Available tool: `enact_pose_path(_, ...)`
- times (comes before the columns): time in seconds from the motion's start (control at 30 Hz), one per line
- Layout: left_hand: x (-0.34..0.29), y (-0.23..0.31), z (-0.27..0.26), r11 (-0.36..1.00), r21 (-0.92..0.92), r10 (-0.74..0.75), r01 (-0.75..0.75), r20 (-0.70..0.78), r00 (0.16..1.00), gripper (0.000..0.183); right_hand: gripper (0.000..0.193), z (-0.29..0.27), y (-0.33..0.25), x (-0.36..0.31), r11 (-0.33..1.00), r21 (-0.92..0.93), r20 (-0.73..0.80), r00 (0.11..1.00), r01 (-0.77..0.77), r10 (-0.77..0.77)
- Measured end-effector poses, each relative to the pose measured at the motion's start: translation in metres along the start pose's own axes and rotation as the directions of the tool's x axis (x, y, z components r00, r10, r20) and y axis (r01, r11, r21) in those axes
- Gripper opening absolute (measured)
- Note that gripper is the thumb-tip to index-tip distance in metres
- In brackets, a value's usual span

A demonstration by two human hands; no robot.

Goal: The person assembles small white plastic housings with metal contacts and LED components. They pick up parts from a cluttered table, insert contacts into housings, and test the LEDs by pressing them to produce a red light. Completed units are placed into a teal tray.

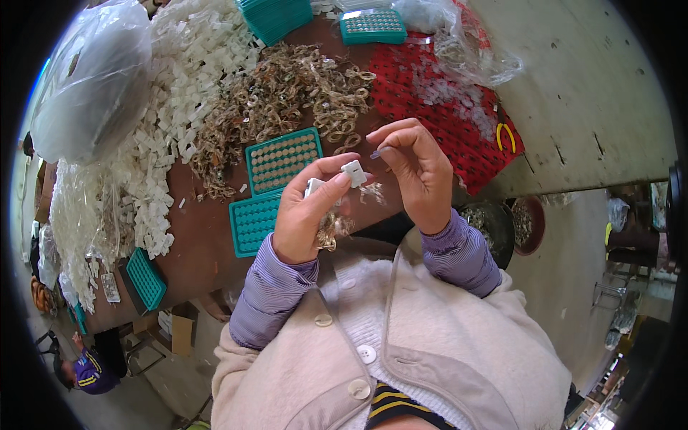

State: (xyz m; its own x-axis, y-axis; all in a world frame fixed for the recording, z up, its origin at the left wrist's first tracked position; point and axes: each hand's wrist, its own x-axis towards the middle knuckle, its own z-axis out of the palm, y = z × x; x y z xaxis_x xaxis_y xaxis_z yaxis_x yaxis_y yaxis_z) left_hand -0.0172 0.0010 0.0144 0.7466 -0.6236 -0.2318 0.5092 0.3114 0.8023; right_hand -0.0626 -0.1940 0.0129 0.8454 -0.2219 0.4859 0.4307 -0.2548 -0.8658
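My left hand (308, 206) is closed around small white plastic cards (354, 173), one pinched between thumb and fingers. Thin gold-coloured strands (331, 228) dangle below that palm. Just to the right, my right hand (416, 168) pinches a tiny clear piece (375, 154) between thumb and forefinger, apart from the card. Under and beside the left hand lie two teal trays: one (284, 159) has rows of round tan pieces, the nearer one (254, 223) has rows of bumps or hollows. Small shiny bits (373, 192) show between the hands.
Behind is a heap of tangled brownish-gold loops (279, 93); a large pile of white cards (172, 93) and a clear bag (97, 86) are at left. A red cloth (437, 100) with clear bits and yellow-handled pliers (506, 136) lies right. Bowls (528, 226) stand below the table's edge.
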Motion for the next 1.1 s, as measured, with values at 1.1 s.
enact_pose_path(1.1,0.003,-0.011,-0.005,0.995,0.005,0.096,-0.096,-0.044,0.994,0.027,0.013,-0.002,-0.003,-0.002,0.854,-0.370,0.135,0.931,0.365,-0.340)
